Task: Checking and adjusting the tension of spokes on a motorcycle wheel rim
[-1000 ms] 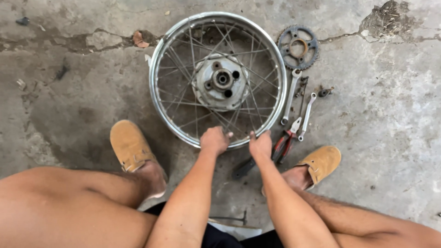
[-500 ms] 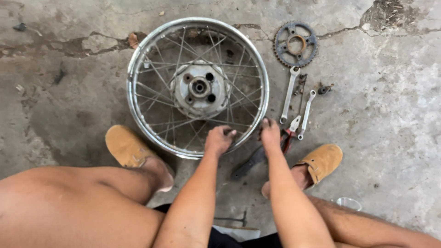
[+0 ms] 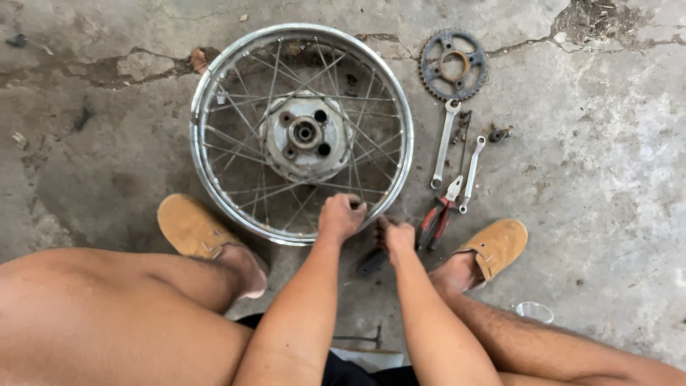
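Left hand (image 3: 341,216) is curling loosely, fingers bent over spokes at near rim of spoked wheel (image 3: 301,133); can't tell if gripping. Right hand (image 3: 395,233) is sitting just outside rim, fingers folded around sth small & dark, hard to make out. Clear cup (image 3: 534,312) by right leg, contents not visible. Wheel is lying flat on concrete floor (image 3: 607,179) btw tan shoes, chrome rim, hub centred. Sprocket (image 3: 453,64), wrenches (image 3: 446,141), pliers (image 3: 441,212) lying to its right.
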